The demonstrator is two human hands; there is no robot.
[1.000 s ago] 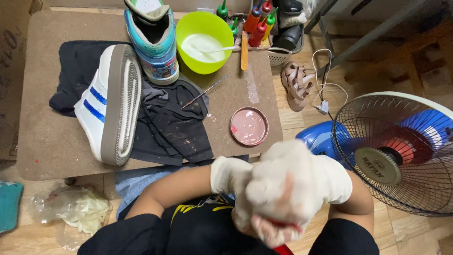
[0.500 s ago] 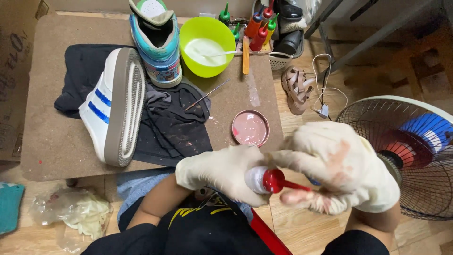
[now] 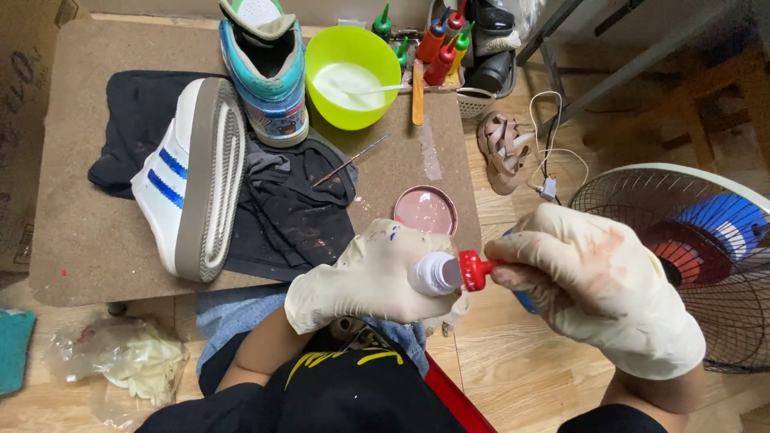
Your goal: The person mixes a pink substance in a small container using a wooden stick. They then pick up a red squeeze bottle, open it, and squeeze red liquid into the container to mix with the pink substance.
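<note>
Head view: gloved left hand (image 3: 365,277) is gripping small white bottle (image 3: 433,273) over bench (image 3: 72,240) edge; right hand (image 3: 593,277) is pinching its red cap (image 3: 475,269). Best keeping bottle upright, twisting gently.

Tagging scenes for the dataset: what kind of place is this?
Likely a home shoe-painting corner: white sneaker with blue stripes on a low board table, squeeze paint bottles, standing fan on wooden floor.

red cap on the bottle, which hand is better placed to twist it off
Right, probably. The right hand already has its fingers pinched on the red cap, while the left hand is wrapped around the bottle, so it can steady the bottle instead.
</note>
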